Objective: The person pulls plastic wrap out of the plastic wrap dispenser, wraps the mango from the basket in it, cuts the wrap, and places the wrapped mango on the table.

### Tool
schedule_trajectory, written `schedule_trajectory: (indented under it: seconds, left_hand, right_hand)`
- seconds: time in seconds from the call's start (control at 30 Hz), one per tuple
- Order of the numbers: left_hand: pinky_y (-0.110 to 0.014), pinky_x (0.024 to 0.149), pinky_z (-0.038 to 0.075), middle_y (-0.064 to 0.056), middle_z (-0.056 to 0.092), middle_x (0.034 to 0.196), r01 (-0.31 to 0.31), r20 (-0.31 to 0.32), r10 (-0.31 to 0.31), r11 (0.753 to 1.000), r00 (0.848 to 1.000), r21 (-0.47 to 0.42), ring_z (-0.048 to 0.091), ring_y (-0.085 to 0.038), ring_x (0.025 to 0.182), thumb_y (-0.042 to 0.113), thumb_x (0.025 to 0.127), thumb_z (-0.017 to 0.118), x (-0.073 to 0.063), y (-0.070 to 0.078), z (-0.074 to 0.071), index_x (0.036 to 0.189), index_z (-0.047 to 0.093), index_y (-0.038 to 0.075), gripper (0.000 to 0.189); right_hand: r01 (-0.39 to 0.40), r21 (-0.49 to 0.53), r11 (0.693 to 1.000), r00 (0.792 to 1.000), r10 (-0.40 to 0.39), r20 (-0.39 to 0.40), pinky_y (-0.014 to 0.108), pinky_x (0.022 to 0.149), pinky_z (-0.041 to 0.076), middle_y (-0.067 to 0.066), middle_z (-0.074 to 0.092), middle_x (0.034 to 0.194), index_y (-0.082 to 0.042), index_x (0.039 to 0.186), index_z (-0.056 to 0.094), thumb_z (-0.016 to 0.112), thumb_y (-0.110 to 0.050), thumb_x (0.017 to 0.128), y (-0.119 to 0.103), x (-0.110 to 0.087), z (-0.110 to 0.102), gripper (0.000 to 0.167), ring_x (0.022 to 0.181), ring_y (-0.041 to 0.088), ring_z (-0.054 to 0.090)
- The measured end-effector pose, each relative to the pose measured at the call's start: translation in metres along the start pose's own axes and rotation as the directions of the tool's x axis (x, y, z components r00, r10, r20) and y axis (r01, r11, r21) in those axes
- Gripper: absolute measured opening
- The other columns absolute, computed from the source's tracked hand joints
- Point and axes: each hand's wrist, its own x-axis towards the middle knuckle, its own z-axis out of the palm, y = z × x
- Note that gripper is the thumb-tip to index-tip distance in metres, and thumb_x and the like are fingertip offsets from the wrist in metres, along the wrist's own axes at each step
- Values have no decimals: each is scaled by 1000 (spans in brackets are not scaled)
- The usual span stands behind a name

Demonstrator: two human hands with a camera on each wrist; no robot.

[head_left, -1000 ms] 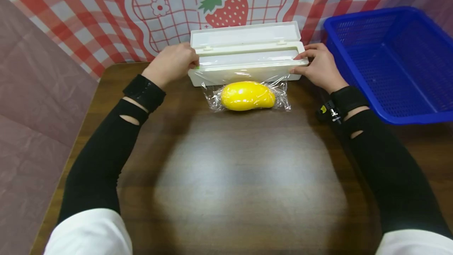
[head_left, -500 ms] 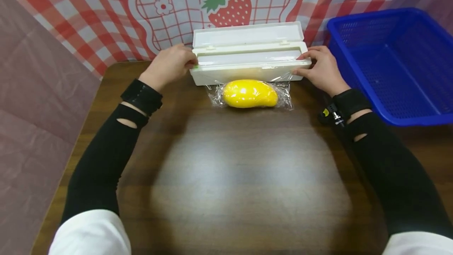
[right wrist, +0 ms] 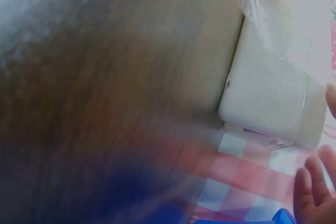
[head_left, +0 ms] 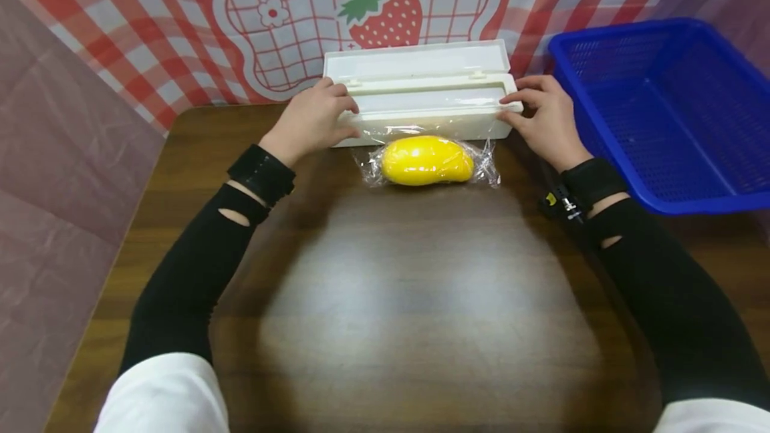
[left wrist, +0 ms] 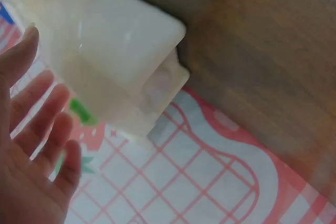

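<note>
A white cling film dispenser (head_left: 433, 127) stands at the back of the table with its lid (head_left: 415, 62) up. In front lies a yellow mango (head_left: 427, 160) wrapped in clear film (head_left: 488, 166), which runs back to the dispenser. My left hand (head_left: 315, 119) hovers at the dispenser's left end, fingers loosely bent and spread. Beside those fingers, the left wrist view shows a small green piece (left wrist: 81, 111) on the dispenser. At the other end, my right hand (head_left: 547, 112) pinches the top front edge, thumb in front and fingers over the rim.
A blue plastic basket (head_left: 674, 206) sits at the right, close beside my right hand. Behind the dispenser hangs a red-and-white checked cloth (head_left: 138, 32) with a strawberry print. The wooden table's (head_left: 385, 313) left edge runs along my left arm.
My left hand has let go at the dispenser's left end and shifted slightly right, its fingers spreading apart. My right hand stays at the right end; the mango lies about where it was.
</note>
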Motion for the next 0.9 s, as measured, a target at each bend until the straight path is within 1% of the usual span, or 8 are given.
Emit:
schedule_trajectory:
  seconds: [0.13, 0.2, 0.33, 0.47, 0.63, 0.73, 0.8, 0.9]
  left_hand:
    - [-43, 83, 49, -13, 63, 111, -58, -51, 61, 997, 997, 56, 51, -31, 102, 32, 86, 80, -3, 1, 8, 110, 74, 6, 36]
    - [-43, 83, 48, -13, 63, 112, -92, -72, 98, 993, 993, 74, 50, -32, 103, 31, 88, 78, -6, 1, 10, 111, 74, 6, 34]
    - [-44, 86, 46, -13, 60, 115, -160, -74, 169, 981, 983, 107, 47, -32, 107, 32, 88, 78, -9, 3, 13, 111, 73, 5, 37]
    - [-45, 88, 43, -14, 58, 114, -189, -88, 203, 971, 975, 149, 45, -32, 107, 27, 85, 81, -10, 3, 15, 108, 72, 3, 34]
    - [-44, 80, 41, -13, 57, 105, -171, -159, 194, 974, 968, 152, 45, -32, 99, 12, 91, 73, -12, -1, 19, 92, 72, 3, 9]
    - [-44, 79, 40, -12, 56, 103, -136, -191, 152, 986, 970, 94, 45, -31, 95, 11, 94, 70, -15, -4, 21, 88, 72, 2, 11]
    - [-43, 79, 39, -12, 56, 103, -112, -211, 119, 993, 970, 45, 45, -31, 94, 14, 93, 71, -18, -5, 21, 89, 73, 1, 13]
    - [-41, 78, 39, -12, 56, 103, -88, -231, 84, 996, 969, -6, 45, -30, 93, 18, 93, 72, -22, -5, 18, 94, 73, 1, 17]
  right_hand:
    - [20, 9, 1000, 999, -20, -33, 17, 79, 33, 17, 62, 120, 3, 95, 77, 80, -8, 85, -2, -2, 0, 15, 105, 28, 55]
    - [-1, 15, 1000, 1000, 2, -24, 16, 78, 34, 16, 63, 119, 2, 95, 76, 79, -9, 86, -4, -4, -2, 15, 105, 27, 56]
    - [-55, 27, 998, 998, 55, 4, 14, 79, 37, 12, 65, 117, 2, 97, 76, 77, -16, 89, -7, -7, -5, 20, 104, 23, 56]
    - [-94, 38, 995, 995, 94, 21, 13, 79, 39, 8, 66, 116, 1, 100, 75, 73, -22, 92, -9, -10, -7, 24, 102, 16, 55]
    - [-121, 45, 992, 993, 120, 11, 13, 78, 39, 8, 67, 115, 2, 101, 75, 68, -26, 95, -10, -11, -7, 30, 98, 8, 54]
    - [-131, 45, 990, 991, 130, 11, 12, 77, 39, 8, 67, 114, 2, 102, 75, 67, -28, 96, -10, -11, -6, 32, 98, 10, 54]
    - [-141, 46, 989, 990, 141, 13, 12, 77, 39, 7, 67, 115, 1, 103, 75, 67, -29, 96, -9, -12, -7, 32, 99, 14, 56]
    - [-145, 51, 988, 989, 145, 3, 11, 77, 39, 7, 67, 114, 0, 104, 76, 67, -28, 96, -8, -13, -8, 30, 99, 11, 56]
